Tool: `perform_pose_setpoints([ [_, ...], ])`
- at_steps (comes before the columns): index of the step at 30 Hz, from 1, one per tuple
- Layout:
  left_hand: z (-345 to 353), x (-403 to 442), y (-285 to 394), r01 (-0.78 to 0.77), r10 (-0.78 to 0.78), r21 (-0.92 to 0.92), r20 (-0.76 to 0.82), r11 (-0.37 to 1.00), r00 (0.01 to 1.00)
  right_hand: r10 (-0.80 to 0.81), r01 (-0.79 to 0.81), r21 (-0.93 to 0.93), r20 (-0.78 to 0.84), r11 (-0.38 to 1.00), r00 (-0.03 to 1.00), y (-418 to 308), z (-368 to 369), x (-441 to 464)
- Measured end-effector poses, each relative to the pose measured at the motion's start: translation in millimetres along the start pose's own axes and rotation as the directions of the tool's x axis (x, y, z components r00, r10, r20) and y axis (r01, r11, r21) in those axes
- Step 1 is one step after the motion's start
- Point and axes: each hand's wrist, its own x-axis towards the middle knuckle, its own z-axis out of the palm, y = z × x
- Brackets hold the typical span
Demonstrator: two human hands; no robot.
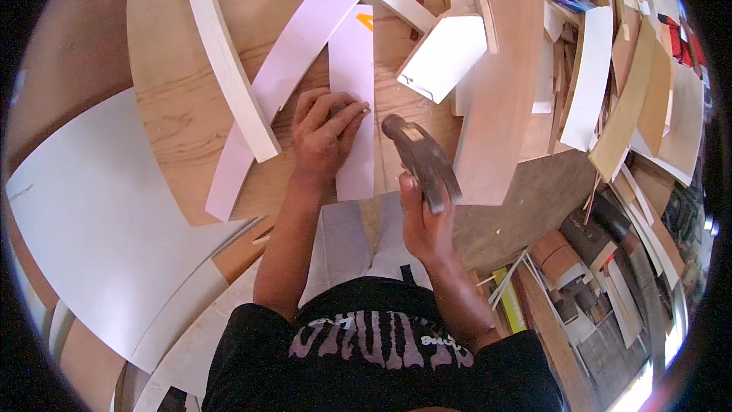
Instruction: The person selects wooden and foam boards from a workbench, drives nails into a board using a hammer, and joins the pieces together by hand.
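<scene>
My left hand (326, 131) rests on a short lilac-faced board (354, 172), its fingers pinched around a small nail (367, 110) near the board's right edge. Most of the nail is hidden by the fingertips. In my right hand (428, 225) is a claw hammer (421, 154), gripped by the handle. Its dark metal head is raised to the right of the board, apart from the nail. A longer lilac strip (305, 46) crosses the upper end of the short board diagonally. To the left of my left hand lies a pale wooden batten (229, 69).
The boards lie on a plywood surface (168, 130). A white-faced block (446, 57) and a wide brown panel (499, 122) are beyond the hammer. Many offcuts (587, 84) lean at the right. A large white sheet (84, 221) is at the left.
</scene>
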Motion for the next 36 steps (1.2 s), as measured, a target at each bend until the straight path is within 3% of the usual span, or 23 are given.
perform_pose_setpoints([
  [2,0.0,0.0,0.5,0.009,-0.009,-0.015,-0.008,1.0,1.0,-0.233,0.277,-0.416,0.154,0.866,0.96,-8.0,2.4,12.2],
  [5,-3.2,2.4,0.7,-0.001,0.001,0.007,0.01,1.0,1.0,-0.428,0.484,-0.492,0.23,0.724,0.874,-14.5,10.6,19.2],
  [7,-5.9,0.9,2.2,0.001,-0.001,-0.009,0.015,1.0,1.0,-0.3,0.33,-0.346,0.137,0.878,0.944,-26.3,18.0,15.7],
  [11,-2.5,-0.2,-1.8,0.0,0.0,-0.013,0.009,1.0,1.0,-0.372,0.415,-0.472,0.187,0.777,0.909,-20.8,14.9,19.1],
  [13,-4.0,-0.8,-3.1,0.008,-0.007,-0.054,0.022,0.998,1.0,-0.242,0.291,-0.428,0.168,0.856,0.956,-24.4,17.6,21.2],
  [17,-3.9,-2.6,-4.3,0.01,-0.01,-0.051,0.018,0.999,1.0,-0.31,0.344,-0.371,0.149,0.863,0.939,-28.4,20.4,20.7],
  [20,-4.7,-2.6,-3.5,0.036,-0.035,-0.054,0.035,0.998,0.999,-0.387,0.448,-0.47,0.226,0.76,0.894,-30.1,21.3,19.4],
  [23,-4.4,-2.2,-4.6,0.033,-0.032,-0.068,0.025,0.997,0.999,-0.245,0.327,-0.571,0.217,0.753,0.945,-35.1,28.9,23.0],
  [25,-6.1,-1.7,-4.3,0.051,-0.048,-0.077,0.039,0.996,0.998,-0.473,0.529,-0.484,0.243,0.697,0.847,-31.1,30.7,23.0],
  [28,-4.9,-2.6,-4.4,0.051,-0.049,-0.069,0.026,0.996,0.998,-0.333,0.391,-0.473,0.206,0.789,0.92,-35.5,37.2,21.5],
  [32,-5.3,2.5,-5.9,0.017,-0.015,-0.043,0.048,0.999,0.999,-0.434,0.484,-0.57,0.233,0.664,0.87,-28.9,39.1,28.1],
  [34,-6.4,-0.5,-5.2,0.036,-0.033,-0.104,0.035,0.994,0.999,-0.527,0.566,-0.459,0.226,0.684,0.82,-24.9,37.2,25.0],
  [36,-7.2,-0.4,-4.9,0.032,-0.029,-0.101,0.034,0.994,0.999,-0.434,0.485,-0.504,0.224,0.715,0.872,-23.9,37.1,24.5],
])
